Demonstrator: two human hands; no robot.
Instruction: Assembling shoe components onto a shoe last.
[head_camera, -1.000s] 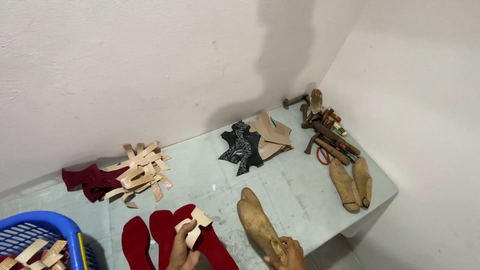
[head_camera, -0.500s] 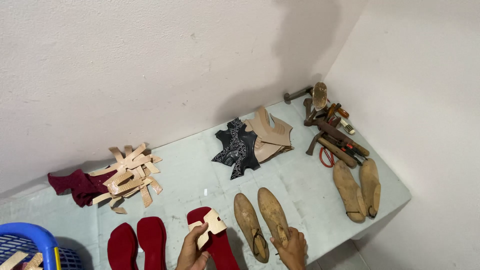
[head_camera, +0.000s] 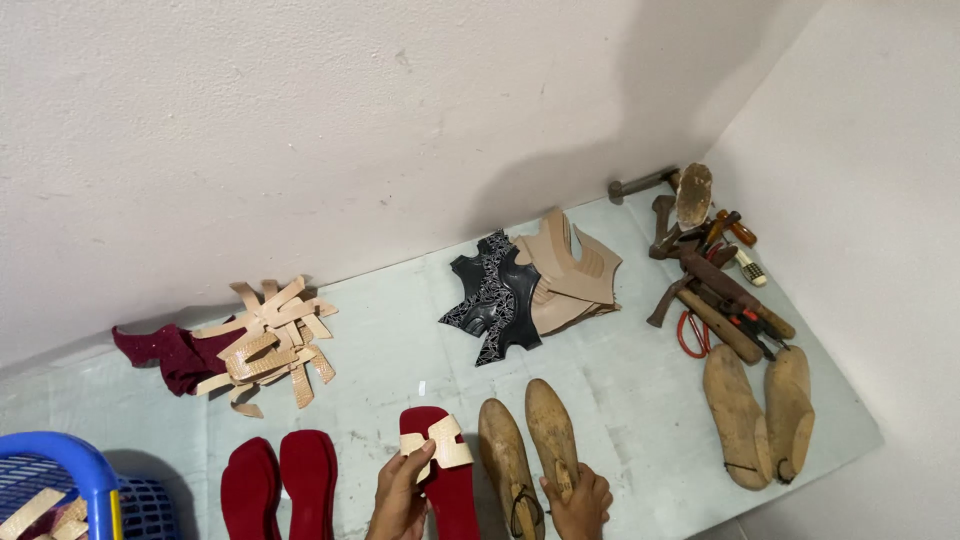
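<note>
Near edge, L to R: two red insoles (head_camera: 280, 485) lie flat; left hand (head_camera: 400, 495) pinches tan strap piece (head_camera: 437, 445) over a third red insole (head_camera: 445, 480). Right hand (head_camera: 580, 500) is clamped on wooden last (head_camera: 553, 435), beside its twin (head_camera: 507, 465). Far right: tool pile (head_camera: 715, 290).

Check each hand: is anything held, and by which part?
The left hand holds a tan cross-shaped strap piece by its lower left edge, over a red insole. The right hand grips the heel end of a wooden shoe last.
</note>
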